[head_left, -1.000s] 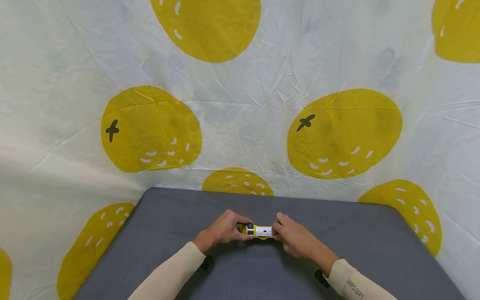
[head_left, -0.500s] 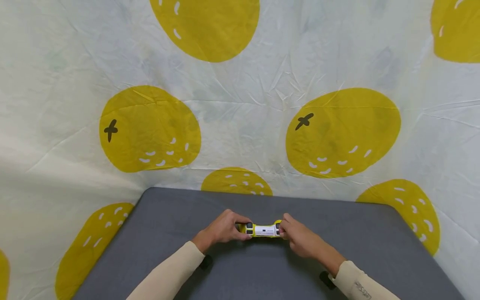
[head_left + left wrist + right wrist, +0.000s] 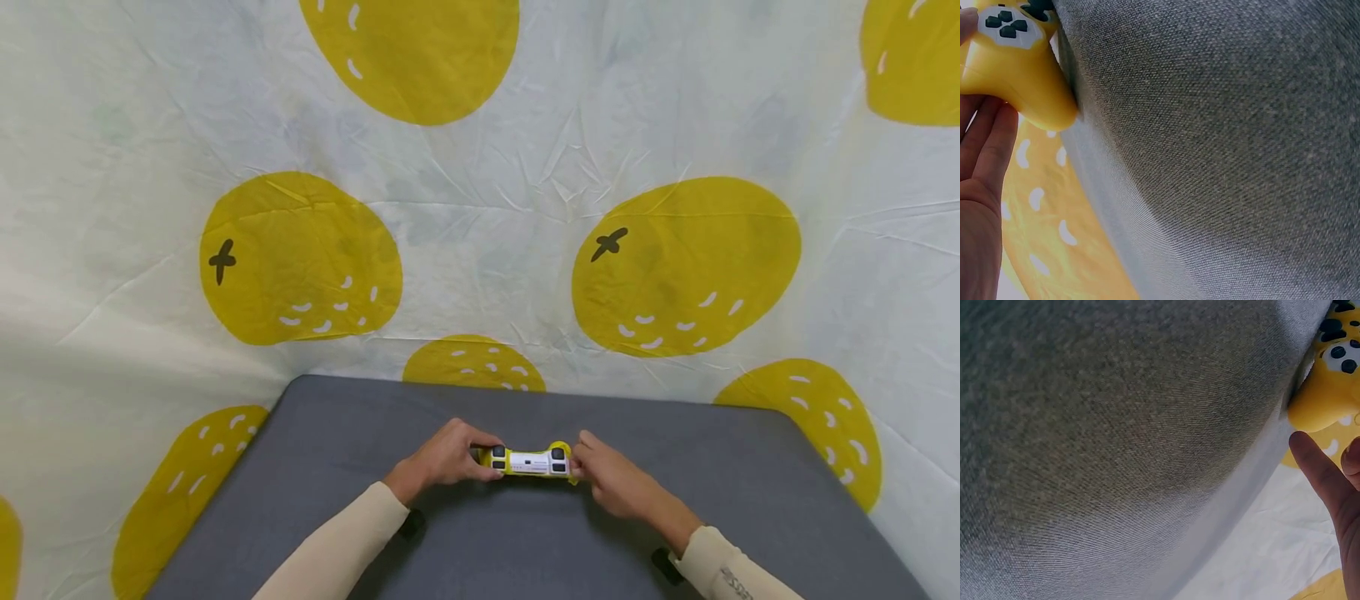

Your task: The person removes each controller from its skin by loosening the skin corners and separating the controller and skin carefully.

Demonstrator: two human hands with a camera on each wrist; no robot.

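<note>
A yellow game controller [image 3: 528,461] with dark buttons and a white label on its back lies across the middle of a grey table [image 3: 750,500]. My left hand [image 3: 450,457] grips its left end. In the left wrist view the fingers [image 3: 985,169] lie under the left handle of the controller [image 3: 1010,56]. My right hand [image 3: 611,479] sits at the controller's right end with its fingers fairly straight. In the right wrist view a fingertip [image 3: 1310,456] lies just beside the right handle of the controller [image 3: 1329,394], and I cannot tell if it touches.
A creased white cloth [image 3: 480,208] printed with big yellow fruit hangs behind the table and drops past its sides. The table's far edge [image 3: 525,390] runs close behind the controller. Grey tabletop [image 3: 1210,125] spreads to both sides of the hands.
My right hand has slid rightward off the controller's middle to its right end, uncovering the label and right buttons. The left hand and the controller have stayed put.
</note>
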